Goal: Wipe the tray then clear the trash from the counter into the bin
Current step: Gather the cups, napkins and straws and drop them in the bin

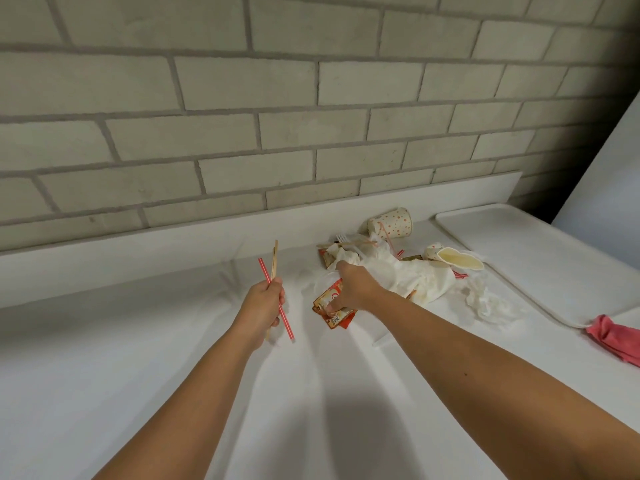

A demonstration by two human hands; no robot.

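Observation:
My left hand point(265, 303) is closed around a red striped straw point(285, 323) and a wooden stir stick point(274, 261), held above the white counter point(138, 375). My right hand point(353, 289) presses down on red-and-orange sauce packets point(334, 318), fingers pinching one. Behind it lies a heap of trash: crumpled white napkins point(422, 278), a spotted paper cup point(391, 223) on its side, a crushed cup point(457, 259), a plastic fork point(346, 239) and more straws. The white tray point(554, 258) lies at the right. A pink cloth point(616, 336) lies off its near corner. No bin is in view.
A pale brick wall point(277, 116) rises behind the counter's low back ledge point(138, 258). A white panel point(609, 174) stands at the far right behind the tray. Crumpled clear plastic wrap point(485, 303) lies between the napkins and the tray.

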